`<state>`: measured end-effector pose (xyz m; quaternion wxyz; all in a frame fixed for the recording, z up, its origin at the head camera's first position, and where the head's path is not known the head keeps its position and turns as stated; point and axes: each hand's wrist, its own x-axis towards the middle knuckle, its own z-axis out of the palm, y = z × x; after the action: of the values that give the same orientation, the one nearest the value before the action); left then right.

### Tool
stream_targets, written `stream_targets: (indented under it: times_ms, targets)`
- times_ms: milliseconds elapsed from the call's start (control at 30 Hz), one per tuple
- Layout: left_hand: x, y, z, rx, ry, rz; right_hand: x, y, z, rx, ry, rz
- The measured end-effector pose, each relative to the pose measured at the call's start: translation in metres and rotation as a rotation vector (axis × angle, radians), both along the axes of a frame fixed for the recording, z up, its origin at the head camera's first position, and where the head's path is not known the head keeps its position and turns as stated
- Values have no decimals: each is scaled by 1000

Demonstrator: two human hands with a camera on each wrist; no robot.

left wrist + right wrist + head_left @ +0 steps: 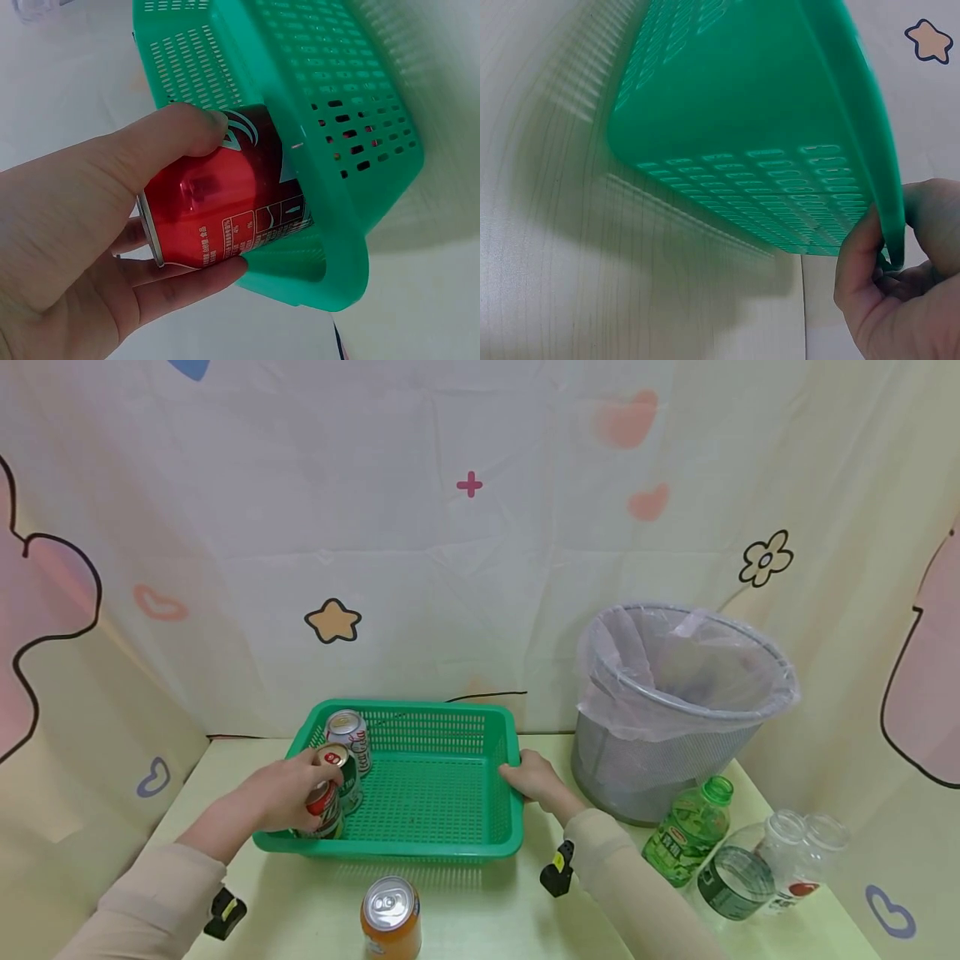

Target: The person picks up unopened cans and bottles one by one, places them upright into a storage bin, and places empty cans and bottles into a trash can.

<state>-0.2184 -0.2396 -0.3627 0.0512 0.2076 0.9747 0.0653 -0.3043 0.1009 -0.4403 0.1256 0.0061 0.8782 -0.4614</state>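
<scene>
Green perforated plastic forms the rectangular basket [420, 850], which serves as my reference for all positions below.

Left hand [281, 792]: I read a firm grip on a red soft-drink can [206, 199], with the thumb on one side of the body and fingers on the opposite side. The red can is at the near-left corner of the basket, inside the rim. I cannot determine whether its base touches the basket floor.

Right hand [536, 777]: I read a grip on the basket's right end rim, with the thumb and fingers on opposite faces of the edge.

Basket contents: a silver Coca-Cola can [360, 746] stands at the far-left corner. A dark green can [350, 787] stands between it and the red can, along the left end. On my head feed the left fingers overlap the green can's edge; I cannot confirm contact.

Surroundings: an orange can [392, 933] stands upright in front of the basket's near side. To the basket's right and slightly behind is a grey mesh waste bin [626, 772], fitted with a translucent liner [622, 710]. Right of the basket, nearer the camera, I note a green plastic bottle [682, 839] and a clear bottle with a dark green label [731, 885].
</scene>
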Motion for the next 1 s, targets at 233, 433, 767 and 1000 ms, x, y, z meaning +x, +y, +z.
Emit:
stream_targets:
  times_ms: [233, 433, 767, 1000]
  targets:
    - [0, -2, -6, -7, 8, 10, 0, 0, -1, 9, 3, -2]
    - [0, -3, -9, -5, 12, 3, 0, 0, -1, 8, 3, -2]
    - [0, 0, -16, -4, 12, 7, 0, 0, 0, 0, 5, 2]
    - [-1, 1, -23, -7, 6, 35, 1, 0, 0, -4, 7, 4]
